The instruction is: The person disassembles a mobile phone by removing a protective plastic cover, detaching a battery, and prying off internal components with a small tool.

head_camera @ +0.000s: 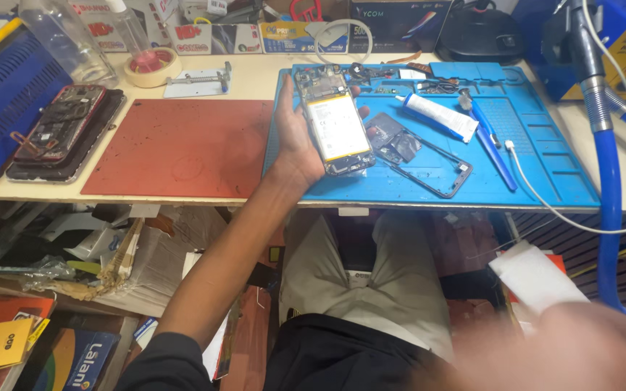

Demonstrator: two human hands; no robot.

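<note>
The fingers point(356, 94) of the left hand point(297, 141) are clamped around the long edges of an opened smartphone point(333, 119), its back cover off and the battery with a white label face up; the phone is held just above the blue silicone mat point(545, 166), toward that mat's 9 o'clock edge. The right hand point(581, 355) is a blurred mass at the frame's 5 o'clock, touching a white cloth point(534, 275); whether its fingers are apart or together cannot be told. Holding by the frame edges, as here, seems the sound practice: it keeps pressure off the battery and exposed boards. At the phone's 3 o'clock lie a dark phone frame point(429, 163) and a white glue tube point(440, 116), with a blue-handled tool point(493, 148) beyond. At 9 o'clock on the bench point(255, 76) lies a red mat point(182, 148), and further out a stack of dismantled phones point(63, 130). Along the far edge, at 12 o'clock, stands a row of small flat cartons point(255, 36), white with red and yellow with blue, beside a dark box point(400, 22). A tape roll point(152, 65) sits at 10 o'clock.
</note>
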